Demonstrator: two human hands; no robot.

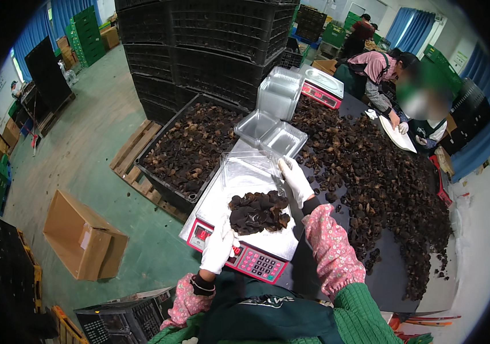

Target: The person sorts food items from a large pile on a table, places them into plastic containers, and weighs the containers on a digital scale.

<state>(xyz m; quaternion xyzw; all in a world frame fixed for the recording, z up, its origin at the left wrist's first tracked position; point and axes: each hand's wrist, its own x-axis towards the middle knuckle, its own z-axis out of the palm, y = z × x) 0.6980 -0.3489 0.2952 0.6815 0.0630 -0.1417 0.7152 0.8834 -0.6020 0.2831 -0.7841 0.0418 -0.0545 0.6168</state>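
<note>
A clear plastic clamshell box filled with dark wood ear mushrooms [258, 212] rests on the metal pan of a red digital scale [262, 263]. My left hand [219, 247], in a white glove, is at the box's near left side, over part of the scale's display; its exact hold is partly hidden. My right hand [295, 180], gloved too, touches the right edge of the raised clear lid [249, 170]. Just beyond the lid stand open empty clear boxes [283, 138] and a tall stack of clear containers [279, 92].
Loose mushrooms [357, 172] cover much of the dark table at right. A black crate of mushrooms [146, 161] sits on a wooden pallet at left, below stacked black crates [210, 56]. A second scale [322, 88] stands farther back. Co-workers [372, 73] lean over the far side.
</note>
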